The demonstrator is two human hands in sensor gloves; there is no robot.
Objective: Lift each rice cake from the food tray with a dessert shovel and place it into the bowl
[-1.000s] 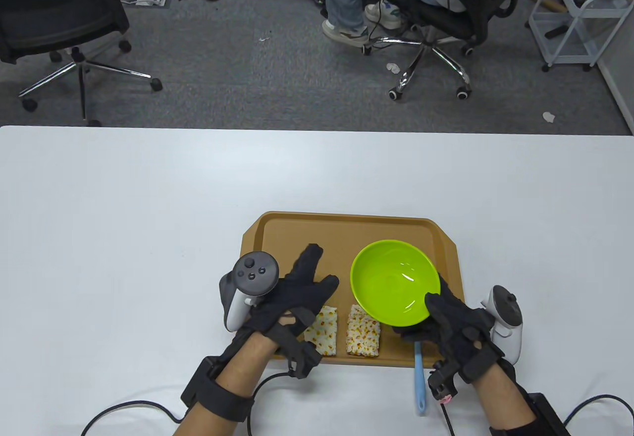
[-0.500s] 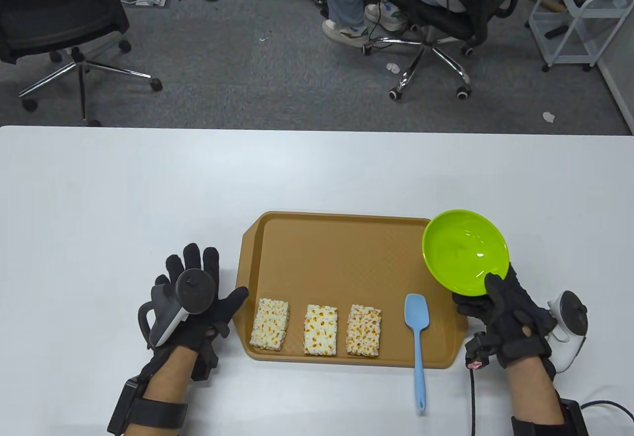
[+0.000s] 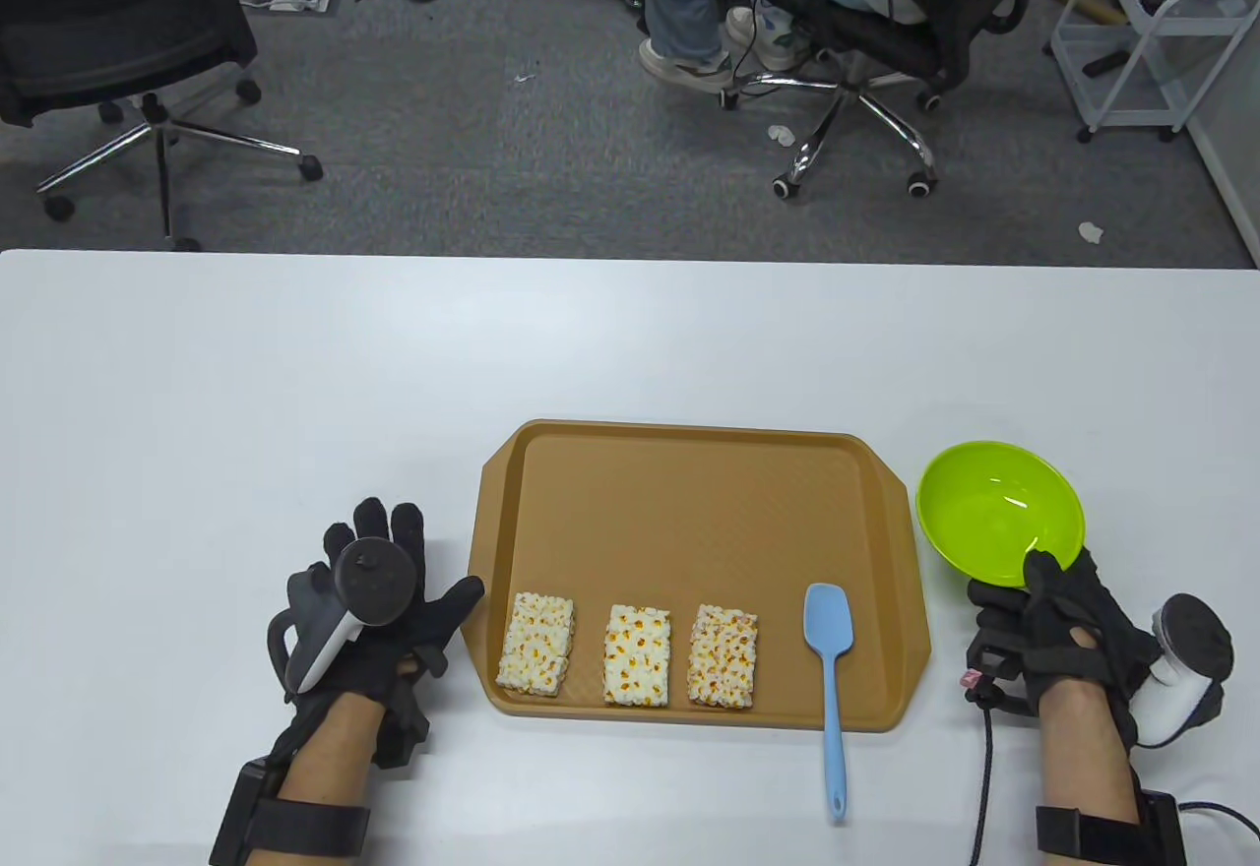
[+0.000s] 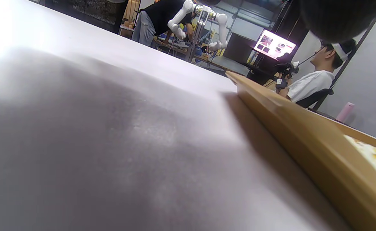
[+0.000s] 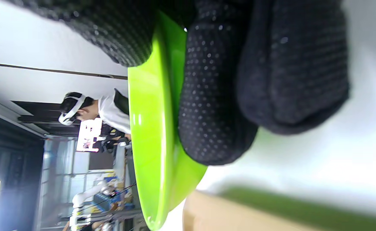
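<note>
Three rice cakes (image 3: 535, 645) (image 3: 637, 655) (image 3: 723, 655) lie in a row along the near edge of the brown food tray (image 3: 679, 482). The light blue dessert shovel (image 3: 830, 669) lies at the tray's near right, its handle sticking out over the table. My right hand (image 3: 1034, 610) grips the near rim of the green bowl (image 3: 994, 512), thumb inside, just right of the tray; the right wrist view shows the fingers (image 5: 226, 96) under the bowl (image 5: 152, 128). My left hand (image 3: 394, 590) rests flat on the table left of the tray, fingers spread, holding nothing.
The tray's raised rim (image 4: 287, 128) runs close beside my left hand. White table (image 3: 295, 394) stretches to the left and beyond the tray. Past the far edge stand office chairs (image 3: 866, 30), a seated person and a wire cart (image 3: 1142, 30).
My right hand carried the bowl off the tray and rightward, down to the table beside it. My left hand left the tray and settled flat on the table, uncovering the rice cakes.
</note>
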